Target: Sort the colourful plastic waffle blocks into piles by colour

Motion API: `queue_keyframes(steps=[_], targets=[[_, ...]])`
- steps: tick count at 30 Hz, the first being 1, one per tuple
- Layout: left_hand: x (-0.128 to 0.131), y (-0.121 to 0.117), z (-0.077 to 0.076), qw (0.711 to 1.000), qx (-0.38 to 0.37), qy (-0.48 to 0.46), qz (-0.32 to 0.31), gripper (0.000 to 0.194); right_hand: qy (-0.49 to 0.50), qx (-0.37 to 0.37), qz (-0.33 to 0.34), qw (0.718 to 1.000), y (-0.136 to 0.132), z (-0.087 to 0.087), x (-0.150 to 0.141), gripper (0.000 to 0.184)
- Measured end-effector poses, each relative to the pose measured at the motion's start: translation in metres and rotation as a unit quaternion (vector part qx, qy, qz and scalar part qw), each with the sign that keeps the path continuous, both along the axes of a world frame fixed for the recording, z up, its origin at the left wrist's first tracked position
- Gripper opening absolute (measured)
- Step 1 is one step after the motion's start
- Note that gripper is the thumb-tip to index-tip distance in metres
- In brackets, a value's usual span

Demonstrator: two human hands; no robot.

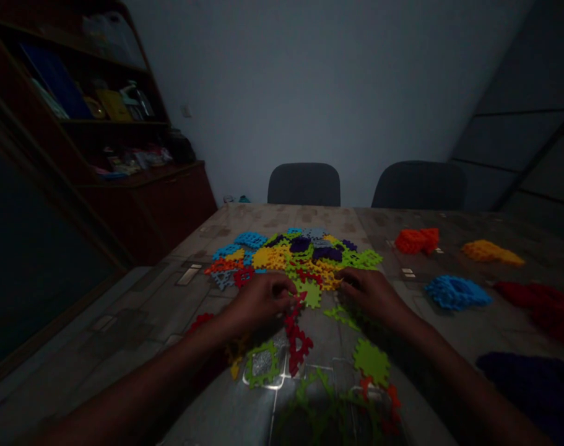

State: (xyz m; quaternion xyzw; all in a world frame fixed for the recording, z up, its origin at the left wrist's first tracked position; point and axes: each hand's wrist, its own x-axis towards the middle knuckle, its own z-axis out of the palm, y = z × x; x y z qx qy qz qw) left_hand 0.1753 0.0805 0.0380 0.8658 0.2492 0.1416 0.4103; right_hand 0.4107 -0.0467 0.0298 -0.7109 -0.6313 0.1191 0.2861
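My left hand (pixel 268 296) is closed, thumb and fingertips pinching a small red interlocking piece (pixel 303 297). Just below it, more red toothed pieces (pixel 298 344) lie on the table. A solid green toothed square (pixel 312 293) rests between my two hands. My right hand (pixel 366 290) has its fingers curled together at the right edge of the mixed pile, on a yellow interlocking piece (pixel 329 276); the grip is dim and partly hidden. Under the right hand lies a thin green frame piece (pixel 341 316). The multicoloured pile (pixel 282 251) spreads beyond both hands.
Separate heaps stand at the right: orange (pixel 416 241), yellow (pixel 491 252), blue (pixel 457 292), red (pixel 542 305) and dark purple (pixel 527 384). Nearer me lie a green square frame (pixel 262 364) and a solid green square (pixel 371 362). Two chairs (pixel 304 183) stand behind the table.
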Motion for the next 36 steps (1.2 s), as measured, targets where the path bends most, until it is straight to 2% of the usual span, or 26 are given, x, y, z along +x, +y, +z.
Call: queue_keyframes(steps=[5,9,14,17,22,26,29,32,36], targets=[[-0.021,-0.011,-0.010,0.993,-0.105,-0.027,0.044,0.026,0.002,-0.013,0.030,0.999,0.000,0.001,-0.007,0.024],[-0.023,-0.016,-0.007,0.982,-0.174,-0.050,0.059,0.032,0.020,-0.020,0.040,0.999,-0.002,0.001,-0.011,0.024],[-0.023,-0.020,-0.004,0.968,-0.233,-0.064,0.063,0.042,0.118,-0.022,0.096,0.988,-0.001,-0.004,-0.020,0.023],[-0.023,-0.020,-0.006,0.966,-0.238,-0.069,0.071,0.046,0.175,-0.028,0.117,0.977,-0.001,-0.007,-0.027,0.024],[-0.025,-0.015,-0.003,0.966,-0.232,-0.083,0.071,0.046,0.208,-0.012,0.105,0.972,-0.001,-0.008,-0.031,0.024],[-0.024,-0.017,0.005,0.971,-0.223,-0.084,0.032,0.036,0.232,0.000,0.096,0.968,-0.003,-0.001,-0.036,0.027],[-0.021,-0.023,0.004,0.973,-0.220,-0.067,0.000,0.030,0.254,0.006,0.104,0.962,-0.005,0.005,-0.045,0.026],[-0.015,-0.025,0.000,0.976,-0.208,-0.070,0.002,0.025,0.265,-0.009,0.110,0.958,-0.005,0.006,-0.056,0.018],[-0.008,-0.023,-0.003,0.978,-0.190,-0.089,0.009,0.029,0.282,-0.037,0.095,0.954,-0.004,0.001,-0.061,0.006]])
